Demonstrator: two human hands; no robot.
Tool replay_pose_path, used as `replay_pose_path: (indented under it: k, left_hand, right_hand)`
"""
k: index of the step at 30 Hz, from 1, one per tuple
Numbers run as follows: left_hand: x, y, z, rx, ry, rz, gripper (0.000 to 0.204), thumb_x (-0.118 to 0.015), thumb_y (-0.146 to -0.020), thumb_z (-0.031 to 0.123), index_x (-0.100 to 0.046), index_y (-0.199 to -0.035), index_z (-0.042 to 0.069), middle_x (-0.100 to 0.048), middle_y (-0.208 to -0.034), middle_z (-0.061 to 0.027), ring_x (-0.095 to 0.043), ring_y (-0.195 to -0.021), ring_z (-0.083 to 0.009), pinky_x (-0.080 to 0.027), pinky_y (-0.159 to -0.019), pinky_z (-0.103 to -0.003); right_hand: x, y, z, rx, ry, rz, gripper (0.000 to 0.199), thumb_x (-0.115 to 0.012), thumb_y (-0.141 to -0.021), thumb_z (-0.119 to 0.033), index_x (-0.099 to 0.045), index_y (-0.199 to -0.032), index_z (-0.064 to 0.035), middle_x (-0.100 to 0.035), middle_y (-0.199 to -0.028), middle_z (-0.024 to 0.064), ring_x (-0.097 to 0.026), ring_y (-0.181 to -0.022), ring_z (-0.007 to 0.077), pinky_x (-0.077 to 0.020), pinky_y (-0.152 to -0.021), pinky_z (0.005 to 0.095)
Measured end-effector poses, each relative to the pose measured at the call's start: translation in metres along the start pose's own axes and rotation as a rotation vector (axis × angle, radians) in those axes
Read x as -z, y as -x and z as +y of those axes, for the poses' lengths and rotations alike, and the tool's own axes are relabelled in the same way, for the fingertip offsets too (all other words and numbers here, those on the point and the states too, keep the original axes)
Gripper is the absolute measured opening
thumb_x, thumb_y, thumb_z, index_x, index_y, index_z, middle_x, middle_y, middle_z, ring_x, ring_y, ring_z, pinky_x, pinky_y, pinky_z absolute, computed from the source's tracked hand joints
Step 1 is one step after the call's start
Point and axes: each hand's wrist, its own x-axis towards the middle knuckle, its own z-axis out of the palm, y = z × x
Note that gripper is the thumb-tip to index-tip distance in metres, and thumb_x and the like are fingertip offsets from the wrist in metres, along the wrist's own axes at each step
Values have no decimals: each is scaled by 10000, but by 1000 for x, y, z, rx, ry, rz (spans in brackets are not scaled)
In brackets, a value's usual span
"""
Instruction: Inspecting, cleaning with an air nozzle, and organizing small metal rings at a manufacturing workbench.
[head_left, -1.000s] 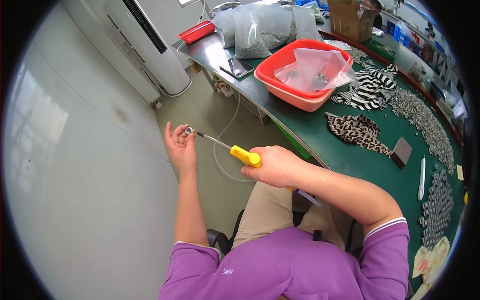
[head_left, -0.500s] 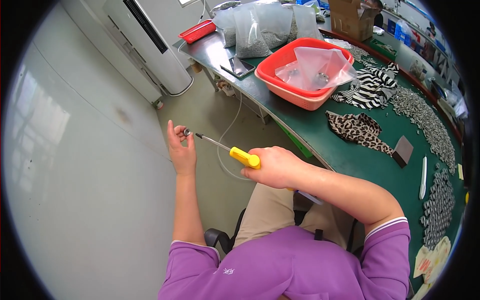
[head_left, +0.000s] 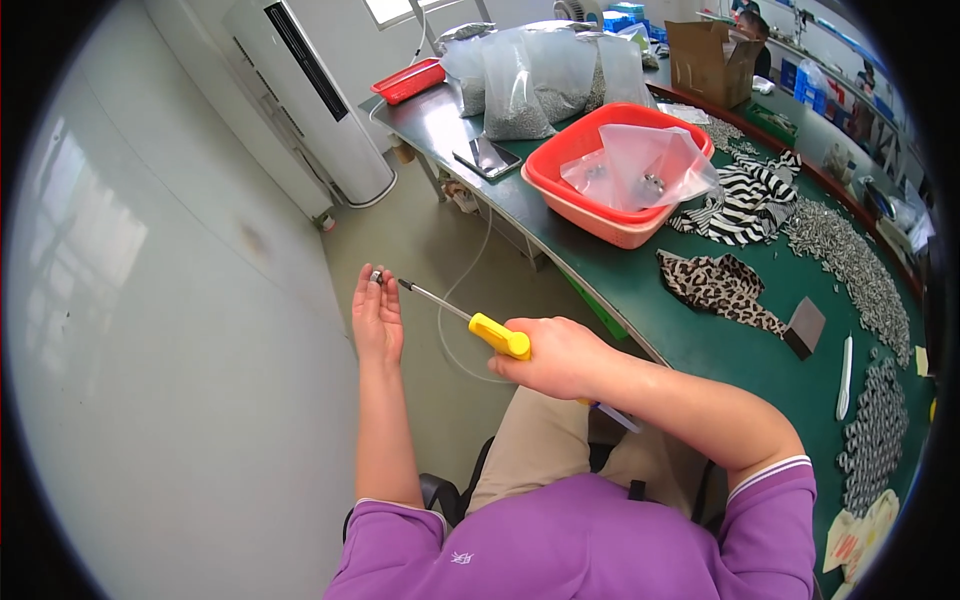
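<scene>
Raised in front of me on the left, my left hand pinches a small shiny metal ring-shaped part at its fingertips. My right hand is wrapped round the handle of a yellow air blow gun, whose thin metal tube reaches toward my left hand. The black tip of the tube is a short gap away from the metal part. Most of the handle is hidden inside my right fist.
The green-topped table curves along my right. It bears a red basket with plastic bags, striped cloth, leopard-print cloth, a dark block, a phone and heaped metal parts. A pale wall stands left.
My left hand has turned, its fingers now more upright and closer together around the metal part. The whole scene has shifted slightly down and right in the view.
</scene>
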Motion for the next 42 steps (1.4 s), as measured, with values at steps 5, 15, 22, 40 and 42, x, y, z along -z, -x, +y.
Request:
replay_pose_path:
  k: [5,15,22,40,42]
  left_hand:
    - [-5,5,5,-27,-53,-146,346,-490,-905,10,-418,-1243,1,-570,-1088,-105,-579,-997,-181,-502,-894,-277]
    - [4,2,4,16,-82,-184,316,-528,-893,26,-468,-1203,5,-574,-1047,-89,-576,-954,-156,-520,-828,-255]
    - [11,1,4,73,101,-208,257,-574,-876,49,-534,-1125,1,-569,-981,-60,-546,-816,-113,-505,-710,-199]
    - [-5,42,-36,340,147,-214,194,-486,-911,24,-524,-1100,22,-585,-1091,-129,-601,-915,-163,-529,-797,-234]
    - [-26,53,-39,367,202,-252,172,-474,-918,31,-529,-1079,8,-572,-1113,-147,-606,-934,-178,-533,-822,-237]
  right_hand:
    - [0,2,-2,-16,-14,-37,375,-564,-810,-390,-571,-979,-56,-636,-842,148,-613,-828,312,-475,-757,395]
    - [-2,-1,-2,-8,15,-52,358,-552,-817,-381,-566,-966,-56,-633,-806,129,-618,-793,289,-481,-737,390]
    - [2,2,-7,-16,-50,-75,353,-549,-815,-375,-570,-954,-51,-634,-815,137,-617,-800,300,-480,-745,394]
    - [128,-37,24,212,-601,767,392,-530,-885,-420,-555,-940,-32,-571,-781,37,-543,-720,120,-436,-705,272]
    - [145,-56,20,140,-484,907,458,-522,-874,-463,-549,-938,-10,-584,-770,56,-560,-728,153,-449,-699,302]
